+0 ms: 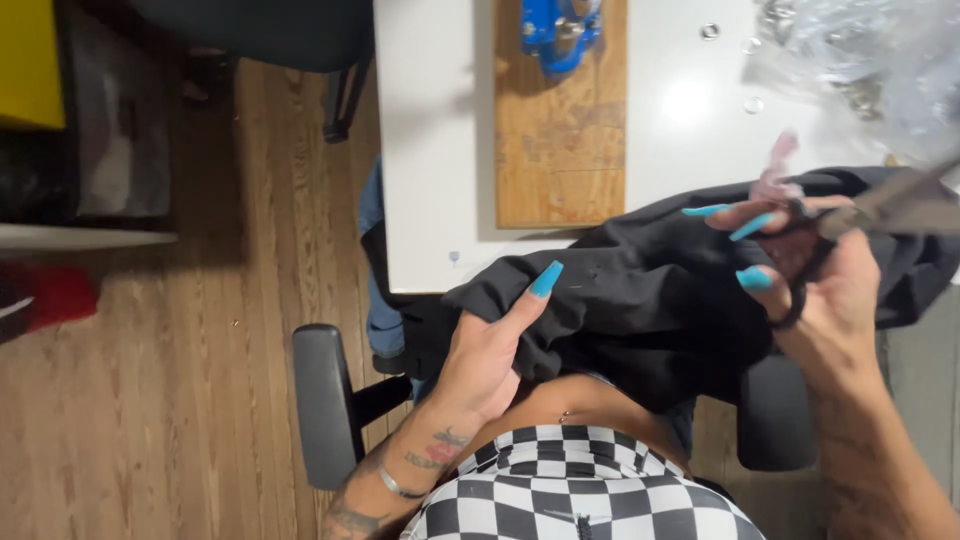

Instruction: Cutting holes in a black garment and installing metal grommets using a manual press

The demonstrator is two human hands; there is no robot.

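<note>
**Two hands on black cloth, scissors in the right**

The left hand (490,350) grips a fold of the black fabric (640,300), its fingers curled under the cloth and one long turquoise nail lying flat along the top of the fold. A thin bracelet sits at the wrist, with tattoos along the forearm below it.

The right hand (810,280) is closed around a pair of scissors (860,215): fingers pass through the dark handle loops, and the grey blades point off toward the right edge of the view, blurred. Whether the blades are parted or together cannot be told. Just above the fingertips a small pinkish scrap (775,170) shows, too blurred to identify.

The black fabric spreads between both hands, bunched in the lap and draped up over the near edge of the white surface (440,150). Further back on that surface lies a wooden board (560,140), with a blue tool (558,30) standing at its far end. To the right of the board are a few small metal rings (710,31) and a crumpled clear plastic bag (860,60).

Below the hands is a black-and-white checkered garment (570,490). A black chair armrest (322,400) stands to the left over a wooden floor (200,380). A red object (50,295) and a yellow one (30,60) lie at the far left.
</note>
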